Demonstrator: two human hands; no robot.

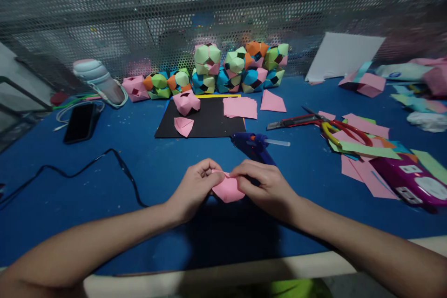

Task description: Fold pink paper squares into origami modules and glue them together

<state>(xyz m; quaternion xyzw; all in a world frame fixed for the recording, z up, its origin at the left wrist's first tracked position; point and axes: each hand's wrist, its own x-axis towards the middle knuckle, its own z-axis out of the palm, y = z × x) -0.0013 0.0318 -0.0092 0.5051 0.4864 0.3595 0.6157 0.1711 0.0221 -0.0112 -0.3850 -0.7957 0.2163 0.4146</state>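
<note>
Between my two hands is a folded piece of pink paper [228, 191], held above the blue table near its front edge. My left hand [195, 184] pinches its left side, thumb on top. With thumb and fingertips, my right hand [263, 184] grips the upper right edge. Just beyond my right hand lies a blue glue gun [252, 145] with a clear glue stick poking out. On a black sheet [213, 125] farther back rest a pink folded ball [186, 102], a pink folded piece [183, 126] and a stack of pink paper squares [240, 107].
Several colourful paper balls [206, 83] line the perforated metal back panel [167, 14]. A bottle [101, 81], a phone [81, 122] and a black cable [120, 160] are on the left. A cutter [293, 122], scissors [344, 130], paper scraps and a purple device [412, 179] lie right.
</note>
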